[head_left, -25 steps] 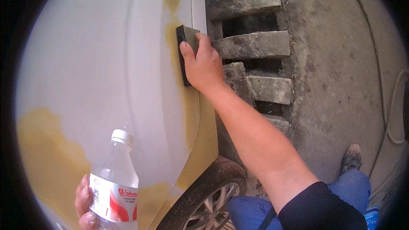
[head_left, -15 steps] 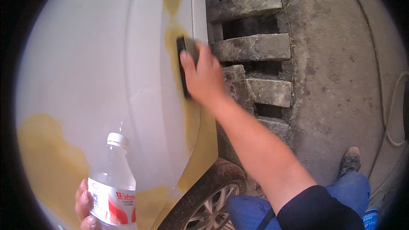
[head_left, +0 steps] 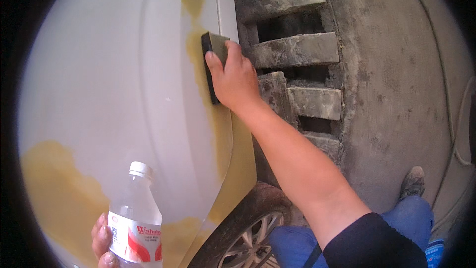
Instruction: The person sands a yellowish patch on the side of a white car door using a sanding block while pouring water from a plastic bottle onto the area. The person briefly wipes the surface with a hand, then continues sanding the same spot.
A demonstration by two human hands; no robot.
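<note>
A white car body panel fills the left of the view, with yellowish filler patches on it. My right hand grips a dark sanding block, pressed flat on a yellow strip beside the panel's edge. In my left hand, at the lower left, is a clear plastic bottle with a white cap and a red-and-white label. It stands nearly upright in front of the panel. The fingers wrap round its left side; the rest of that hand is hidden behind it.
A car wheel sits below the panel's lower edge. Concrete slats with dark gaps run along the ground beside the car. Rough concrete floor lies to the right, crossed by a hose. My shoe rests there, near a blue container.
The sanding block has slid slightly up and left along the yellow strip with my right hand. Drops were spraying from the bottle's cap before; none leave it now, and the bottle sits slightly lower.
</note>
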